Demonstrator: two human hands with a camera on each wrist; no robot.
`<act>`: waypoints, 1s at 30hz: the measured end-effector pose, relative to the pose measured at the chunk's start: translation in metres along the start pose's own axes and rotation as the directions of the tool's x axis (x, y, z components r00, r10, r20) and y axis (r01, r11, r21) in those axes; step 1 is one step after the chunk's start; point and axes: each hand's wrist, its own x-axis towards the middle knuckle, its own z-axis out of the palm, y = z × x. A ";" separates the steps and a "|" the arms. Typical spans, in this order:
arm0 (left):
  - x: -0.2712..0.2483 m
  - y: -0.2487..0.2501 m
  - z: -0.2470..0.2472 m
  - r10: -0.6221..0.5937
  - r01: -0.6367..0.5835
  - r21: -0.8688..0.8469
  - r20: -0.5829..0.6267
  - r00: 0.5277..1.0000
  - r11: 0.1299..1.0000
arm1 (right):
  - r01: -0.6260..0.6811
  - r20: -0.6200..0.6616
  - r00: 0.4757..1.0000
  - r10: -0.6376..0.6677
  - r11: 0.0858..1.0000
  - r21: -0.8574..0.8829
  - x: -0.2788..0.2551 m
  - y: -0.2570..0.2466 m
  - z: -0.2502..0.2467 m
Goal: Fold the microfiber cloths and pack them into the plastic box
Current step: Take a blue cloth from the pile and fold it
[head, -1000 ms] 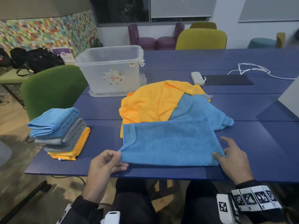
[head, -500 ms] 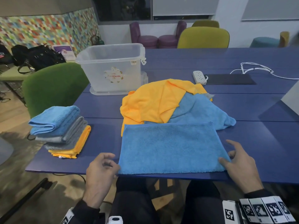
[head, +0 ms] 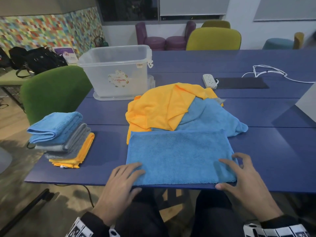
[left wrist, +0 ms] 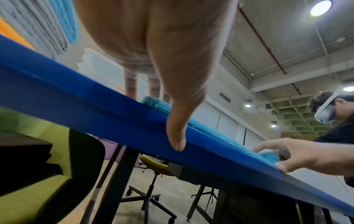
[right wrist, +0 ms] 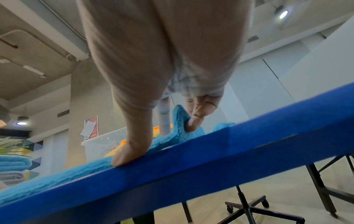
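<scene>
Plastic box sticker: red script, probably "Christmas"; small price label unreadable

The blue cloth spread at the near edge looked like soft microfiber with a short, fuzzy, matt pile; in the right wrist view its nap showed as rough tufted loops. The yellow cloth behind it seemed thinner and smoother, creased and matt. The folded stack of blue, grey and yellow cloths had the same plush, dull texture. The plastic box was translucent, smooth and faintly glossy, with a paper-like sticker on its front. The surface was dark blue, smooth, with a low satin sheen. The green chair looked fabric-covered and matt.
</scene>
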 end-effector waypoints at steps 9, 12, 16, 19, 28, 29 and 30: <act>-0.005 -0.020 -0.010 0.031 -0.052 -0.144 -0.149 0.988 0.988 | 0.113 0.027 0.993 -0.112 0.993 -0.020 -0.007 0.015 -0.003; -0.010 -0.022 -0.020 -0.044 -0.002 -0.261 -0.169 0.985 0.965 | 0.167 -0.040 0.985 -0.167 0.986 0.002 -0.015 0.021 -0.003; -0.014 -0.022 -0.037 -0.156 0.076 -0.499 -0.121 0.980 0.863 | 0.234 -0.095 0.968 -0.233 0.972 0.004 -0.023 0.028 -0.013; -0.012 -0.020 -0.045 -0.273 0.141 -0.670 -0.095 0.957 0.729 | 0.244 -0.123 0.965 -0.231 0.965 0.101 -0.024 0.020 -0.025; 0.026 -0.016 -0.042 -0.416 0.114 -0.768 -0.211 0.884 0.631 | 0.090 -0.175 0.984 0.026 0.777 0.623 0.018 -0.002 -0.011; 0.030 -0.015 -0.041 -0.435 0.124 -0.773 -0.210 0.876 0.622 | 0.065 -0.177 0.982 0.062 0.773 0.631 0.023 -0.001 -0.007; 0.034 -0.016 -0.039 -0.457 0.140 -0.771 -0.211 0.864 0.621 | 0.032 -0.176 0.979 0.100 0.784 0.620 0.027 0.000 -0.004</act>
